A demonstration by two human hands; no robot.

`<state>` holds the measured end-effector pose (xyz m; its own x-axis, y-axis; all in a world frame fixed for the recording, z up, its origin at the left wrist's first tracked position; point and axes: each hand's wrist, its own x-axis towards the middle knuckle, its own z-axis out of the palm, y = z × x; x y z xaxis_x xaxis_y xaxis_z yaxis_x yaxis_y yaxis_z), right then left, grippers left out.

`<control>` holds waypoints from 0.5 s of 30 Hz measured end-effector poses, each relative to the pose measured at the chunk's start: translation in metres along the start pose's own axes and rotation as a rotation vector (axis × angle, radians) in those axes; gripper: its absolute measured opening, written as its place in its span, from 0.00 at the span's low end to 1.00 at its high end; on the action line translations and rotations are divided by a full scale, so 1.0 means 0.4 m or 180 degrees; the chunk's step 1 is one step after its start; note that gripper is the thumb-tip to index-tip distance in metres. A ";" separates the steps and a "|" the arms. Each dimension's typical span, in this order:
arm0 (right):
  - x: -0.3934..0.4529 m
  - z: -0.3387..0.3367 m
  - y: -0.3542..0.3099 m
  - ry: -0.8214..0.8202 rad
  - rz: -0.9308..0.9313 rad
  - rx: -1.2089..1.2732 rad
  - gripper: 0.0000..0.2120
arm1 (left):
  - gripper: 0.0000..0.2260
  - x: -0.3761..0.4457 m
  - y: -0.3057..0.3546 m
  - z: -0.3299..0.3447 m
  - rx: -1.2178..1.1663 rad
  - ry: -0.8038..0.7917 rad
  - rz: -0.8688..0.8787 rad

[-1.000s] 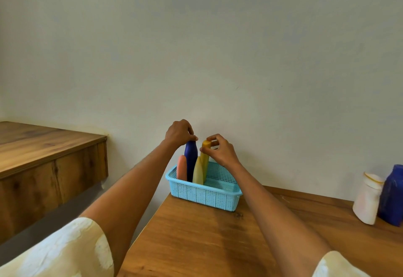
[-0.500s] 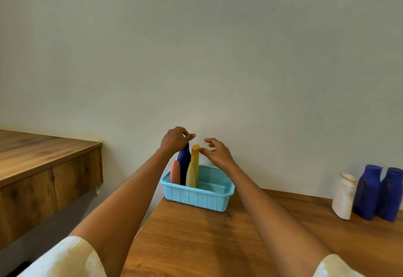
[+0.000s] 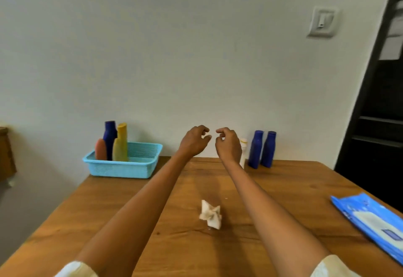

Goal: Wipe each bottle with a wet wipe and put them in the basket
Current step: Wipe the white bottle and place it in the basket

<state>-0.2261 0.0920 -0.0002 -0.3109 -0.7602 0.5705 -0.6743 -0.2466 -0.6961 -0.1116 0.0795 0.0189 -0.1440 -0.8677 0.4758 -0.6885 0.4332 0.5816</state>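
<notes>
Three upright bottles (image 3: 113,143) in blue basket (image 3: 122,169); crumpled wipe (image 3: 211,214) mid-table; three bottles (image 3: 261,148) by wall.

Four bottles stand in one blue basket (image 3: 122,169) at the table's back left corner: one dark blue (image 3: 109,137), two yellow (image 3: 122,133) (image 3: 118,150), one orange (image 3: 100,149). Along the back edge stand two more blue bottles (image 3: 255,149) (image 3: 268,148) and one white bottle (image 3: 243,150). One crumpled wipe (image 3: 211,213); one wipe pack (image 3: 373,222) at the right edge.

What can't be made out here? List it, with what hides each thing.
- White bottle, head view: mostly behind the right hand; its shape is unclear.
- Wet wipe pack: cut off by the right edge; print too blurred to read.
- Basket floor: hidden by its front wall.
- Dark blue bottle in the basket: lower part behind the orange bottle and yellow bottles.
</notes>
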 end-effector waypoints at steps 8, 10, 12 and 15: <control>0.124 -0.126 0.186 -0.0693 0.0607 -0.0286 0.20 | 0.25 0.111 0.083 0.241 0.0109 -0.0554 -0.0264; 0.142 -0.114 0.197 -0.0833 0.0603 -0.0239 0.21 | 0.28 0.140 0.078 0.282 0.0026 -0.0624 -0.0379; 0.160 -0.101 0.206 -0.0797 0.0704 -0.0059 0.22 | 0.32 0.165 0.072 0.313 -0.0232 -0.0787 -0.0467; 0.179 -0.086 0.223 -0.0674 0.0816 0.0203 0.21 | 0.34 0.192 0.057 0.340 -0.0653 -0.0962 -0.0489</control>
<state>-0.3316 0.0363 -0.0066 -0.3144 -0.9087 0.2746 -0.5467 -0.0632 -0.8349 -0.2348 -0.0104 -0.0210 -0.2741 -0.9457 0.1750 -0.5664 0.3058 0.7653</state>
